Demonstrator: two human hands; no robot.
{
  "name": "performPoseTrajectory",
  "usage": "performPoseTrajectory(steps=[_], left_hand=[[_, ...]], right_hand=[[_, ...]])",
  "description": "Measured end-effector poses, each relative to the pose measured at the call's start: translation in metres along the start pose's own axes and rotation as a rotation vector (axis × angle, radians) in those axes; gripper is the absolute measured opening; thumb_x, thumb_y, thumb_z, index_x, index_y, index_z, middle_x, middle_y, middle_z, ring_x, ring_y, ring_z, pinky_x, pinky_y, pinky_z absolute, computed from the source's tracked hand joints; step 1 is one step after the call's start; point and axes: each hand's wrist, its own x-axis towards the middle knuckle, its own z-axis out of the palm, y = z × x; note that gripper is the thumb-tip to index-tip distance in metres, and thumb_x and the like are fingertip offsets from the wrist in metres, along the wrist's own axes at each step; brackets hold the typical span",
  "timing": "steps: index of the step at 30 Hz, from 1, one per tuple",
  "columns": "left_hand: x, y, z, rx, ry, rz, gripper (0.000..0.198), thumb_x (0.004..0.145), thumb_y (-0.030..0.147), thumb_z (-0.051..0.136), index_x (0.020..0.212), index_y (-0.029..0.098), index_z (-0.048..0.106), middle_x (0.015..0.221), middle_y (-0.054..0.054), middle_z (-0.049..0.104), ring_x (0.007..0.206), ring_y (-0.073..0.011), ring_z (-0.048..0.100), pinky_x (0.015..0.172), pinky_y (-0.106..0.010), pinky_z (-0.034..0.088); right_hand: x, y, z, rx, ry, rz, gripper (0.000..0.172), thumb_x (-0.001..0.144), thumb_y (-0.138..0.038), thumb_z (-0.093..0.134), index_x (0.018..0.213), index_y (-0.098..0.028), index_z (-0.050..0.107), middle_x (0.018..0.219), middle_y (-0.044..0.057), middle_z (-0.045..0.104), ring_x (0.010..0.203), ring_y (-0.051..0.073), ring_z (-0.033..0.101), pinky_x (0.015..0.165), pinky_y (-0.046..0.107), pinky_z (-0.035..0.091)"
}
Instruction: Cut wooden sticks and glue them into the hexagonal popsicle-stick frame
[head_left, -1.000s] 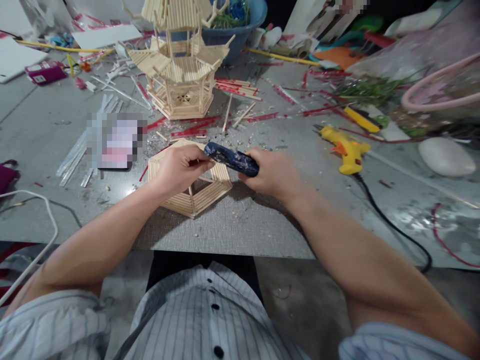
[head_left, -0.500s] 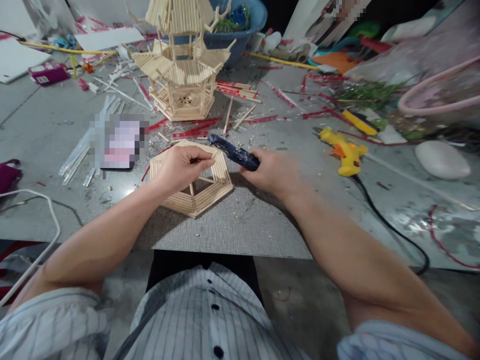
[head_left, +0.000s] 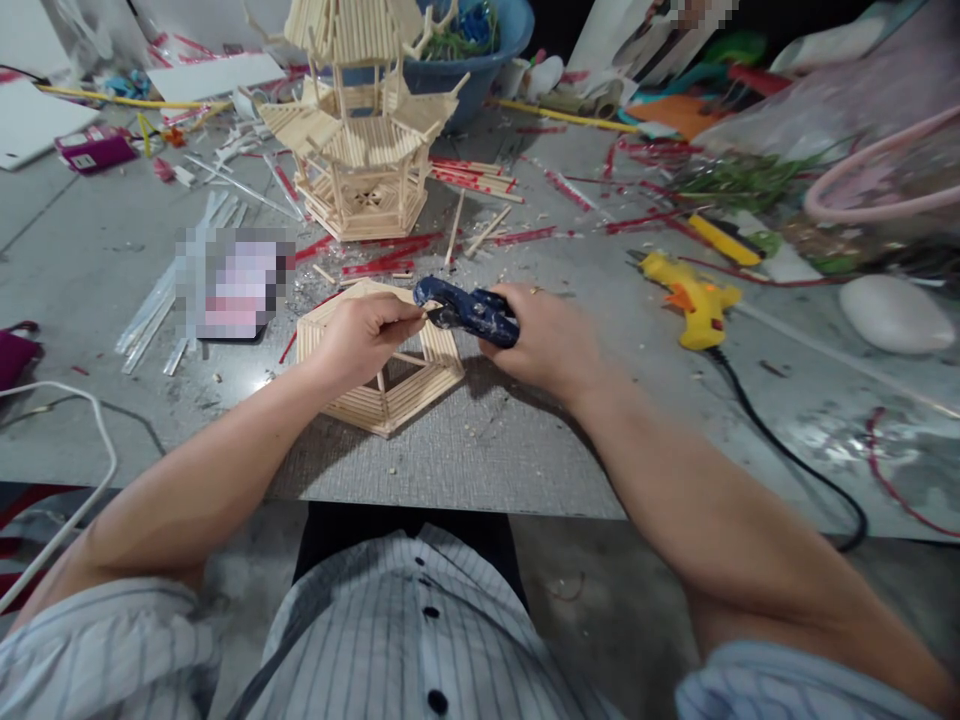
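My right hand (head_left: 544,335) is wrapped round a dark blue hand cutter (head_left: 469,310) with a scuffed, pale-smeared body. Its jaw end points left, at the fingertips of my left hand (head_left: 367,335). Those fingers are pinched on a thin wooden stick (head_left: 427,312), whose tip is at the cutter's jaws; most of it is hidden by the fingers. Below both hands, a flat hexagonal frame of wooden sticks (head_left: 390,405) lies on the table, with spokes across its open middle. My left hand and wrist cover its upper left part.
A tiered stick pagoda (head_left: 364,150) stands behind the frame, before a blue basin (head_left: 480,80). A phone (head_left: 240,290) and clear glue sticks (head_left: 161,285) lie left. The yellow glue gun (head_left: 686,300), its cord and a white mouse (head_left: 896,313) are right. Red-wrapped sticks (head_left: 476,178) lie beyond.
The cutter has turned and its handles are spread wider, with its jaws now at the stick in my left fingers. My left hand has shifted slightly left.
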Motion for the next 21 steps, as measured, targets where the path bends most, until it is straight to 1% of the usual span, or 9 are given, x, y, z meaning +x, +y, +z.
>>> performPoseTrajectory(steps=[5, 10, 16, 21], left_hand=[[-0.0005, 0.0002, 0.0002, 0.067, 0.012, 0.021, 0.025, 0.081, 0.023, 0.054, 0.058, 0.016, 0.06, 0.057, 0.001, 0.057, 0.056, -0.0079, 0.051, 0.054, -0.019, 0.038], [-0.0012, -0.001, 0.0001, 0.099, 0.014, 0.027, 0.026, 0.081, 0.022, 0.054, 0.055, 0.017, 0.056, 0.056, 0.001, 0.055, 0.055, -0.0084, 0.051, 0.053, -0.02, 0.037], [-0.0014, -0.0016, -0.0002, 0.089, 0.003, 0.032, 0.024, 0.082, 0.023, 0.054, 0.06, 0.016, 0.061, 0.058, 0.001, 0.058, 0.057, -0.0085, 0.053, 0.056, -0.02, 0.039], [-0.0013, -0.0006, -0.0005, 0.089, -0.008, 0.031, 0.02, 0.081, 0.022, 0.054, 0.067, 0.016, 0.066, 0.064, 0.0, 0.063, 0.061, -0.0092, 0.057, 0.059, -0.02, 0.041]], right_hand=[[0.0001, -0.0028, -0.0018, -0.032, -0.041, 0.002, 0.045, 0.071, -0.031, 0.057, 0.114, -0.019, 0.056, 0.105, 0.015, 0.066, 0.093, 0.033, 0.061, 0.075, 0.044, 0.046], [-0.0009, -0.0024, 0.0021, -0.032, 0.003, -0.013, 0.044, 0.07, -0.032, 0.056, 0.113, -0.02, 0.057, 0.102, 0.012, 0.067, 0.09, 0.03, 0.061, 0.074, 0.042, 0.046], [-0.0014, -0.0039, 0.0017, -0.024, -0.019, 0.006, 0.042, 0.071, -0.032, 0.056, 0.111, -0.019, 0.059, 0.103, 0.013, 0.068, 0.092, 0.031, 0.063, 0.075, 0.042, 0.047], [-0.0017, -0.0045, 0.0009, -0.032, -0.031, 0.014, 0.038, 0.072, -0.033, 0.057, 0.108, -0.02, 0.06, 0.1, 0.013, 0.069, 0.093, 0.032, 0.063, 0.074, 0.042, 0.047]])
